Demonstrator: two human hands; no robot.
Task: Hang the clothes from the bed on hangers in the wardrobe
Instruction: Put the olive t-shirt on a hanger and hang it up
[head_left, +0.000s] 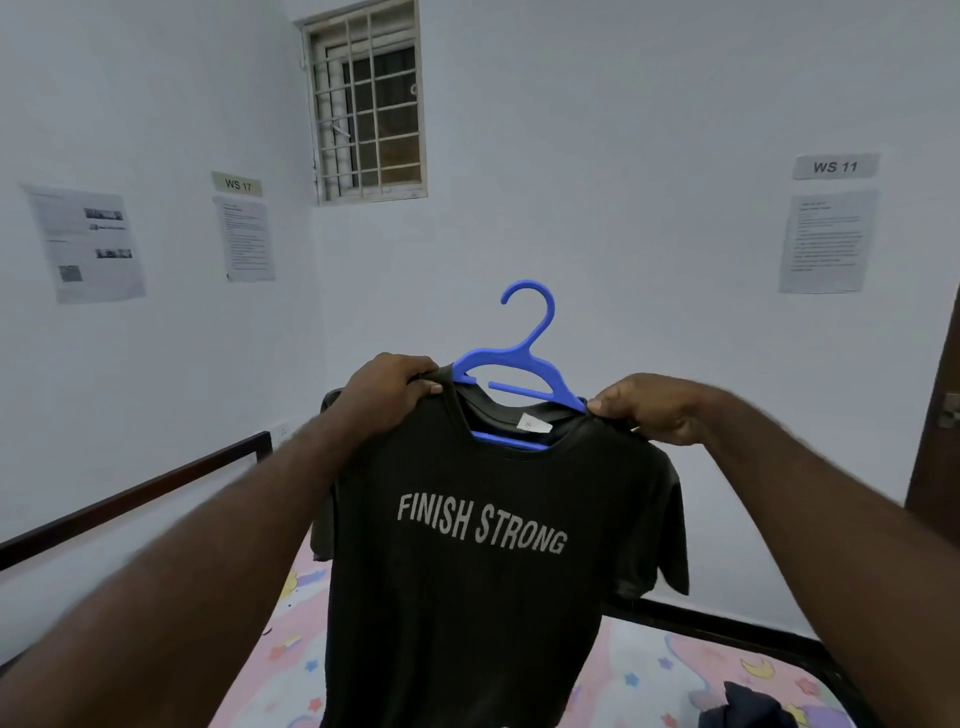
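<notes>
While I hold the black T-shirt (467, 571) up in front of me, my left hand (387, 395) is clenched on the cloth, fingers curled over the shoulder seam at about ten o'clock from the chest print; my right hand (649, 410) pinches the opposite shoulder at about two o'clock, its fingers closed on the fabric where the end of the blue hanger (524, 353) meets it; whether they also grip the plastic I cannot tell. The hanger sits inside the neck opening; its hook stands upright at twelve o'clock above the collar, its open side toward nine; its left arm goes under the cloth beside my left hand; its right arm lies bare down to my right fingertips; the lower bar shows through the neckline, just under a small white tag. The shirt hangs free, front toward me, with FINISH STRONG in pale letters across the chest; its sleeves droop at either side. Below it, at six o'clock, lies the bed (639, 670) with a pink sheet printed with stars and moons; a dark garment (753, 706) lies on that sheet at about five o'clock, at the bottom of my view; a dark bed rail (130, 493) runs off toward eight o'clock. On the white wall a barred window (366, 104) sits at eleven o'clock; a WS 17 label (237, 184) hangs at ten above a printed sheet; a WS 11 label (835, 167) hangs at two above another sheet; a brown door (935, 415) edges in at three.
</notes>
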